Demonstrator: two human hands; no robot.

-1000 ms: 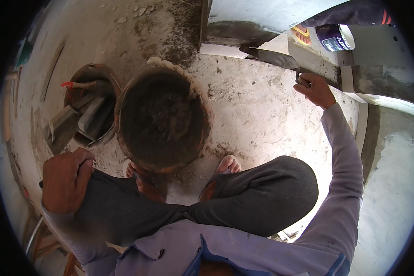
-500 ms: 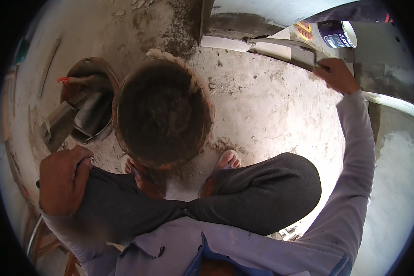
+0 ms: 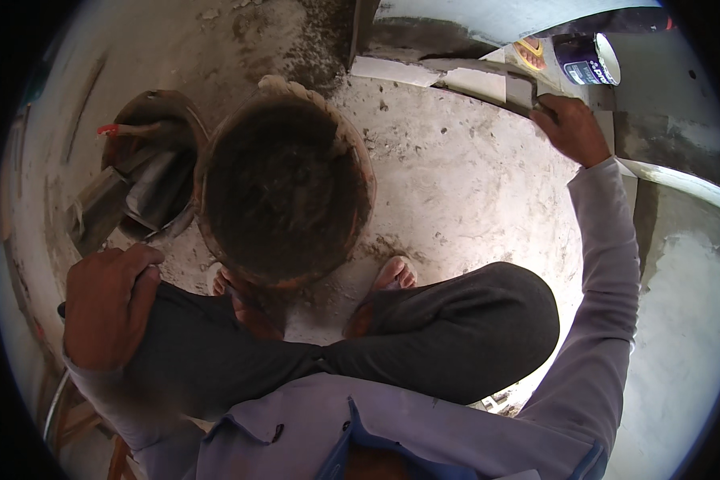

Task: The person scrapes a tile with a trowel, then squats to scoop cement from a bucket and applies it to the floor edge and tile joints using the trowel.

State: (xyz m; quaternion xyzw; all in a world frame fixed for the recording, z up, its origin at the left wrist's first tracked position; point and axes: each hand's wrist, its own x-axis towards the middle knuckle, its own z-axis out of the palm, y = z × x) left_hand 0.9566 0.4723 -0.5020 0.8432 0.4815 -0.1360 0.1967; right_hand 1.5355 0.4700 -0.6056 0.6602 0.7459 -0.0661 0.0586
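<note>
Reaching out over a pale, dusty floor point(image 3: 472, 176), a seated person's right hand point(image 3: 570, 128) closes around the handle of a grey metal trowel with a long flat blade point(image 3: 523, 83). The blade lies to the left of that fist, its long axis running leftward and slightly away, along the foot of a white wall with a damp grey band point(image 3: 416, 36); how closely it touches the surface cannot be made out. The right hand alone is near the trowel. The left hand point(image 3: 112, 308), well apart, rests on the left knee, fingers curled downward, its palm hidden; whether it holds anything cannot be told.

Counted: one trowel; two buckets on the floor. The larger, a round, mortar-crusted bucket of dark mix point(image 3: 366, 164), stands left of the trowel and nearer the body, between the two hands. Just beside it on the left is a smaller brown bucket point(image 3: 166, 99), with one red-tipped wooden handle point(image 3: 140, 130) and at least two grey, block-like pieces point(image 3: 156, 192). Upper right: one dark purple pail with a white rim point(image 3: 580, 60), near another person's single visible foot in a yellow sandal point(image 3: 530, 53).
</note>
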